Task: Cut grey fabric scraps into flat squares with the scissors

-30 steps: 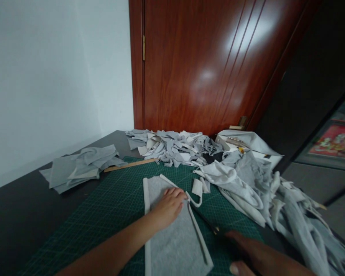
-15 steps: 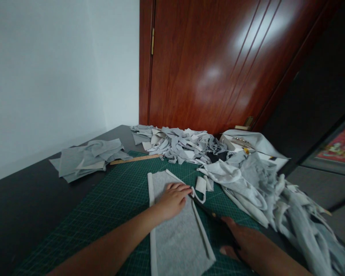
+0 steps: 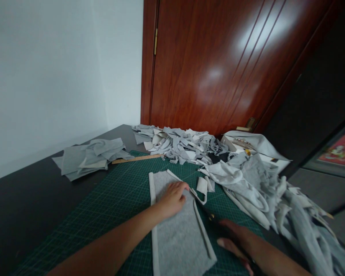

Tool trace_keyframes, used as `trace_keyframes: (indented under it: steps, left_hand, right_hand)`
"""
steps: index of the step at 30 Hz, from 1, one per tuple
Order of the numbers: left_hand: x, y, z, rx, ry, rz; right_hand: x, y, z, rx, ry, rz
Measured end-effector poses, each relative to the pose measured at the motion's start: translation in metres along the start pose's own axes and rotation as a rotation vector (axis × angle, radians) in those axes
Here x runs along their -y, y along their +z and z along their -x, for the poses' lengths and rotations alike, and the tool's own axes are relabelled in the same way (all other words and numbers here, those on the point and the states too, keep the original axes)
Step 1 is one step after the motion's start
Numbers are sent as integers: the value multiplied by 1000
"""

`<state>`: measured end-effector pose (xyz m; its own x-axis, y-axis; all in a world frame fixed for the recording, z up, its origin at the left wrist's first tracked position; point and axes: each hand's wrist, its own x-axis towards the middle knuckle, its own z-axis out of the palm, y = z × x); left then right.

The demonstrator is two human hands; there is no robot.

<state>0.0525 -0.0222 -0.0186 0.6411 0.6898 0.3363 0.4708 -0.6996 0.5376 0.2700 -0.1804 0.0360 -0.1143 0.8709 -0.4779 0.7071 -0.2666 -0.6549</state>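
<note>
A grey fabric piece (image 3: 179, 234) with pale rolled edges lies lengthwise in front of me on a green cutting mat (image 3: 103, 218). My left hand (image 3: 172, 199) rests on it, fingers bent together and gripping near its right edge. My right hand (image 3: 238, 243) holds dark scissors (image 3: 211, 217), whose blades reach the same edge just beside my left fingertips. From that spot a narrow cut strip (image 3: 202, 200) curls away to the right. The blade tips are hard to make out against the fabric.
Grey scraps (image 3: 181, 142) are heaped along the back, and a stack of grey pieces (image 3: 92, 157) lies at left. A wooden ruler (image 3: 138, 158) crosses the mat's far edge. To the right, bunched cloth (image 3: 255, 184) lies before a white box (image 3: 278, 163).
My left fingertips have drawn back slightly from the curled strip. My right thumb and the scissors' handles have shifted a little. The whole view has moved slightly.
</note>
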Motion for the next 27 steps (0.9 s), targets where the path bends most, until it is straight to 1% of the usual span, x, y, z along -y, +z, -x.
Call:
trace_keyframes:
  steps: [2, 4, 7, 9, 12, 15, 21, 27]
  left_hand:
    - [-1, -2, 0, 7, 13, 5]
    - [-3, -3, 0, 18, 15, -11]
    - [-6, -3, 0, 29, 25, -51]
    - [-6, -3, 0, 35, 41, -72]
    - [-5, -2, 1, 35, 60, -86]
    - [-3, -1, 1, 33, 61, -87]
    - [0, 1, 1, 31, 47, -98]
    - [-1, 1, 1, 13, 4, -98]
  right_hand:
    - [3, -2, 4, 38, 30, -134]
    - [2, -4, 7, 59, 21, -244]
    - [-3, -6, 9, 95, -10, -333]
    - [-6, -7, 10, 123, -24, -343]
    - [-5, -6, 11, 127, 0, -350]
    - [1, -4, 10, 109, 6, -358]
    - [13, -1, 5, 101, -35, -313]
    - [7, 3, 5, 73, -20, -387]
